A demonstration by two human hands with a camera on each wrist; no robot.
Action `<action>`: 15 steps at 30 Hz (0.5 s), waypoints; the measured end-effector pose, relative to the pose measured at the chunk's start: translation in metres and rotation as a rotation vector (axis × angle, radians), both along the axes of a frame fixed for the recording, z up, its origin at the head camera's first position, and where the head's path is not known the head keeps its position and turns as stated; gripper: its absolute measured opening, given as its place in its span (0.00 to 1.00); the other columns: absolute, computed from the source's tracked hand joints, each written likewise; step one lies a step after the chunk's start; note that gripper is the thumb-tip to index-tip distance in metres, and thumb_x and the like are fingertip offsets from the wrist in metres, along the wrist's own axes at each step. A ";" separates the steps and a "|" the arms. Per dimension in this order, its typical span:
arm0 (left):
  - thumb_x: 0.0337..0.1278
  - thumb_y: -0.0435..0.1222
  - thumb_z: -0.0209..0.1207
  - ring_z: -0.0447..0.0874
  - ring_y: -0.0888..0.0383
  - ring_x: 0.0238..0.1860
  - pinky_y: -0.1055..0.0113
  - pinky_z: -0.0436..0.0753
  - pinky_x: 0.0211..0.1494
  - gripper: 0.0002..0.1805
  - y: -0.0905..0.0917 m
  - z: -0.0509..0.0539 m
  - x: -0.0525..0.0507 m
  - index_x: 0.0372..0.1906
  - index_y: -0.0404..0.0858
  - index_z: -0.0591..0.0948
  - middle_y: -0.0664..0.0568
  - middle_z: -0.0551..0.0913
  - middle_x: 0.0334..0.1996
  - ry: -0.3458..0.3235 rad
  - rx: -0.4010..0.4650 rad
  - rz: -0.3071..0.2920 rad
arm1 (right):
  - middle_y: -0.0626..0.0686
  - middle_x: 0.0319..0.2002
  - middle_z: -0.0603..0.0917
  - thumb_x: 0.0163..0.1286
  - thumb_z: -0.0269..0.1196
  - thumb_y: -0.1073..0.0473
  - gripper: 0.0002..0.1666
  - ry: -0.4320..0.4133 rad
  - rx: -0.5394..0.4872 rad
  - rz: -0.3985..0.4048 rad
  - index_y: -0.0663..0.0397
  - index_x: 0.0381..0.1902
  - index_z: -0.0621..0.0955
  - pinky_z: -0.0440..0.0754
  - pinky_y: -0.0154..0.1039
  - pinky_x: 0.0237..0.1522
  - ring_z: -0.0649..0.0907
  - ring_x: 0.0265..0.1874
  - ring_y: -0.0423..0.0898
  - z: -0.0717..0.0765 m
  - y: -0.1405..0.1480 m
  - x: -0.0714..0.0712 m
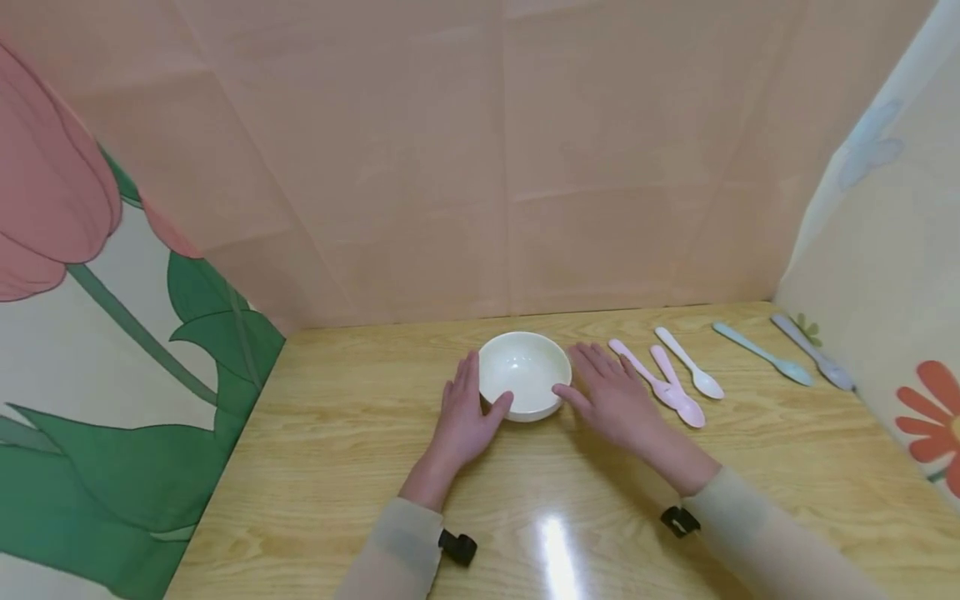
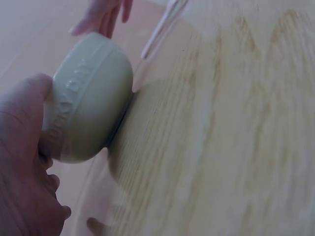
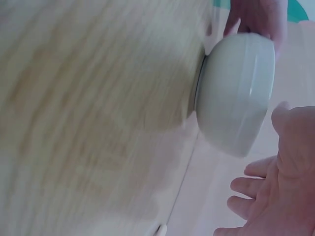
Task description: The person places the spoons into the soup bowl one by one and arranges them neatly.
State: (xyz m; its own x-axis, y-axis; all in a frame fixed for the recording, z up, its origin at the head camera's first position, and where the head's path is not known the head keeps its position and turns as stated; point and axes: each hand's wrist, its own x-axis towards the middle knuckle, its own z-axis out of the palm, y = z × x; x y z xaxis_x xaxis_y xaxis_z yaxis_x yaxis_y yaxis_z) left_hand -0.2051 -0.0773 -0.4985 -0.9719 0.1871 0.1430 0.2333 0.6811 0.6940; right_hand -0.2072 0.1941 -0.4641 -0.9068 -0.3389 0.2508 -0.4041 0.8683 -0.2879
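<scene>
The person's left hand (image 1: pixel 465 421) lies open along one side of the bowl (image 1: pixel 523 375), thumb touching it; the right hand (image 1: pixel 615 400), also open, fingers extended, is just beside the other side. Between them, the bowl stands upright on the table (image 1: pixel 337 433). Right of the right hand lie two crossed pink spoons (image 1: pixel 692 413), then a white spoon (image 1: pixel 707 384) and, farther out, green (image 1: pixel 793 372) and grey (image 1: pixel 834 374) ones.

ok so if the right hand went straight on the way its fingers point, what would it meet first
Most likely the white LUCKY DAY bowl, thumb first: the right hand points forward and left beside its rim, though the exact gap is unclear.
</scene>
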 end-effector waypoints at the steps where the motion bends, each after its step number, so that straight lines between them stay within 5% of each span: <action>1: 0.81 0.61 0.56 0.43 0.41 0.90 0.40 0.45 0.89 0.54 0.000 0.000 0.000 0.91 0.36 0.45 0.38 0.49 0.90 0.001 0.000 0.002 | 0.68 0.81 0.69 0.86 0.55 0.31 0.49 0.009 -0.004 -0.003 0.65 0.84 0.67 0.57 0.79 0.78 0.65 0.81 0.71 -0.001 0.003 -0.002; 7: 0.81 0.62 0.56 0.43 0.43 0.90 0.40 0.45 0.89 0.54 -0.001 -0.002 -0.001 0.91 0.37 0.47 0.40 0.50 0.90 0.002 -0.001 0.005 | 0.69 0.82 0.68 0.84 0.55 0.28 0.53 0.011 0.011 -0.044 0.66 0.85 0.65 0.57 0.80 0.77 0.64 0.81 0.72 0.001 0.021 -0.011; 15: 0.81 0.64 0.54 0.44 0.43 0.90 0.43 0.45 0.90 0.54 -0.001 -0.004 -0.002 0.92 0.39 0.45 0.42 0.49 0.90 -0.013 -0.009 0.012 | 0.74 0.78 0.70 0.82 0.65 0.37 0.51 0.022 0.018 -0.108 0.69 0.84 0.65 0.60 0.77 0.77 0.69 0.77 0.74 0.010 0.039 -0.018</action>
State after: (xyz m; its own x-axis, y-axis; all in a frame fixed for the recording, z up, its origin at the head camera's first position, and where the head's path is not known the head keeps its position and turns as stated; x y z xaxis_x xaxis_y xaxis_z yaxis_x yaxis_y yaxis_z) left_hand -0.2073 -0.0779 -0.5025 -0.9758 0.1769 0.1287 0.2162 0.6901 0.6906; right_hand -0.2249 0.2336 -0.4545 -0.9326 -0.2436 0.2661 -0.3136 0.9122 -0.2637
